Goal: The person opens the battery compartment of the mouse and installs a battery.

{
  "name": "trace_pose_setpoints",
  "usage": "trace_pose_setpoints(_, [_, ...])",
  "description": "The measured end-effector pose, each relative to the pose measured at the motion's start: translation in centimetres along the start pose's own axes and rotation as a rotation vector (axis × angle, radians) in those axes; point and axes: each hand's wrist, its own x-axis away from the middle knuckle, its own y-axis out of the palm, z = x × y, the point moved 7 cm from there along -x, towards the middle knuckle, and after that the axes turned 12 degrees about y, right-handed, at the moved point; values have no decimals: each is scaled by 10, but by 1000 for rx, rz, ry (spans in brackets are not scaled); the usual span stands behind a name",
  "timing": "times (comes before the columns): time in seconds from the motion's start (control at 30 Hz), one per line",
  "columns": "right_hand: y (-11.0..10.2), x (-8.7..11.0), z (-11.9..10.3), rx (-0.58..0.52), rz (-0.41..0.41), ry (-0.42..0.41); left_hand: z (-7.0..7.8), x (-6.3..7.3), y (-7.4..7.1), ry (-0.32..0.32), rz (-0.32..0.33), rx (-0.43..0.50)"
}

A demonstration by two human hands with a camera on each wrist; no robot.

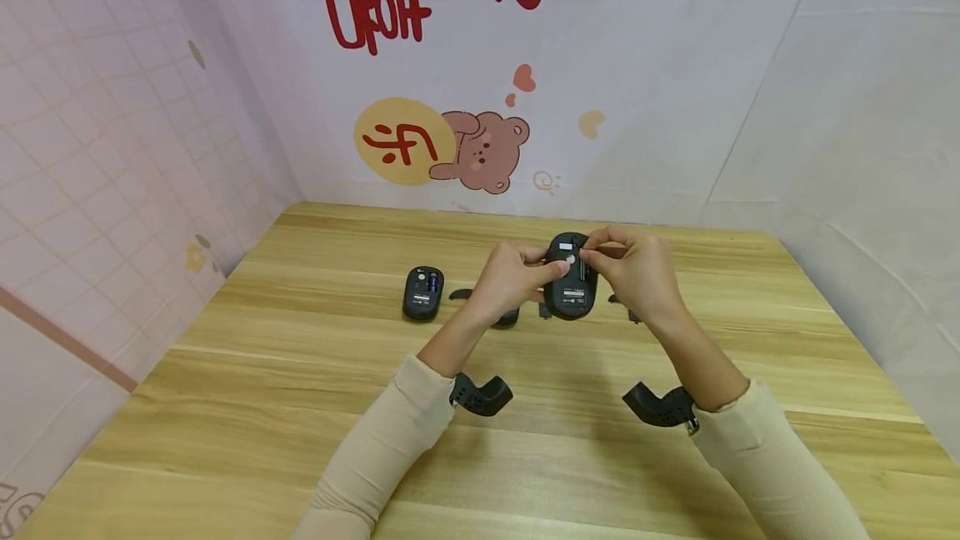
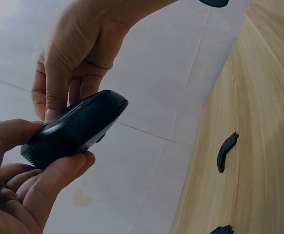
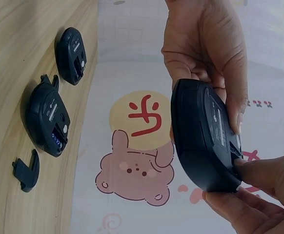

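Observation:
A black computer mouse [image 1: 572, 294] is held up above the table, underside toward the head camera, its battery slot uncovered. My left hand [image 1: 510, 277] grips its left side, thumb on the underside and fingers behind. On the other side, my right hand [image 1: 633, 265] pinches the mouse's upper end. In the right wrist view, the right thumb [image 3: 259, 170] presses at the slot while other fingers sit beneath the mouse. What lies under that thumb is hidden. Another mouse [image 1: 423, 293] lies underside up on the table, a blue battery in its slot. A third mouse [image 1: 508, 319] shows partly behind my left wrist.
Loose black battery covers lie on the wooden table [image 1: 555, 457]: one cover [image 1: 461, 294] between the resting mice, one [image 3: 29, 173] near a mouse in the right wrist view, and another [image 2: 226, 152] in the left wrist view. A printed cloth wall [image 1: 637, 165] stands behind the table.

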Motion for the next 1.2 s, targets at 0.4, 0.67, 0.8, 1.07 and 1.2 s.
trace_pose_setpoints(0.4, [4, -2, 9, -6, -73, 67, -7, 0, 0, -32, -7, -21])
trace_pose_setpoints(0.67, [4, -3, 12, -35, -82, 72, -10, -2, 1, -54, 3, 3])
trace_pose_setpoints(0.8, [3, -2, 13, -28, -47, 64, -13, -4, 1, -51, 15, 11])
trace_pose_setpoints(1.07, [-7, 0, 18, -42, -1, 61, -17, -10, 7, -46, 65, -17])
trace_pose_setpoints(1.2, [-15, -1, 24, -48, 17, 94, -19, -15, 13, -43, 86, -33])
